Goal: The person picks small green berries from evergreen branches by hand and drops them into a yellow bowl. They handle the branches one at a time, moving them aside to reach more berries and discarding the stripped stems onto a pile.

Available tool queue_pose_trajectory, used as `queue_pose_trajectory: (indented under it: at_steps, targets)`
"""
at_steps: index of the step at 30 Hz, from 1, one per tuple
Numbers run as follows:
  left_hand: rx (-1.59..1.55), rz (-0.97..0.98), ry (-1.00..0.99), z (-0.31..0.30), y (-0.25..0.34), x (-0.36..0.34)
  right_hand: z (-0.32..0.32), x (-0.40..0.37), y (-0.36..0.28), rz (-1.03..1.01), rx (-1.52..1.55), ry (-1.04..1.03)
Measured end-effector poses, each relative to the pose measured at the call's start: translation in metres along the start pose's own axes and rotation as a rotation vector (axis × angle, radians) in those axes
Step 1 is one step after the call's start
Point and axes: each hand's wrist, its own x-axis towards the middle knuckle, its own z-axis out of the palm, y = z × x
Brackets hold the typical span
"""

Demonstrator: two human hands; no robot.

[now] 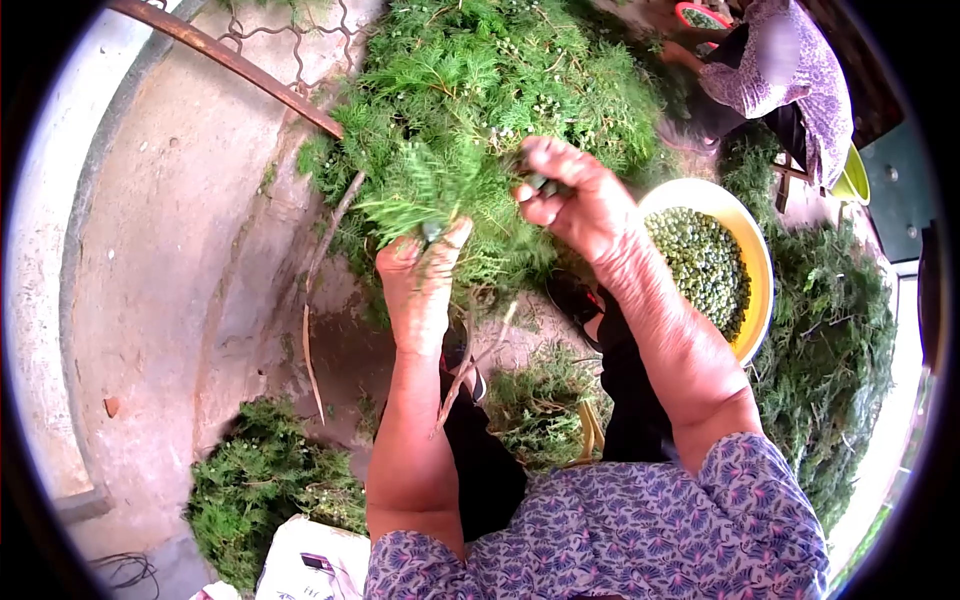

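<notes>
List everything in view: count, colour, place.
leafy branch: one, green, centre
top foliage pile: one, green, behind the hands
right foliage pile: one, green, right edge
lower-left foliage pile: one, green, on the ground
bowl: one, yellow, right of centre
berries: many, green, in the bowl
metal bar: one, rusty brown, upper left
other person: one, purple patterned top, upper right
left hand: one, gripping the leafy branch
right hand: one, pinching a small green bit
</notes>
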Motion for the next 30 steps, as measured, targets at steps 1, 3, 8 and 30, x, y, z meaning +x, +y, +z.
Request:
queue_pose_trajectory:
  at_steps: [1, 3, 8, 30]
  targets:
    - [0.085, 0.009, -0.038, 0.002, 0.004, 0.004, -0.002, -0.001, -0.005, -0.043, 0.029, -0.039]
    - [0.607, 0.140, -0.035, 0.009, 0.016, 0.004, -0.003, -0.002, -0.010, -0.135, 0.133, -0.249]
    - [1.276, 0.349, 0.056, 0.024, 0.030, -0.001, 0.034, -0.029, -0.012, -0.253, -0.452, -0.183]
    - [0.886, 0.208, -0.068, 0.015, 0.022, 0.000, 0.024, -0.012, 0.014, -0.031, -0.692, -0.173]
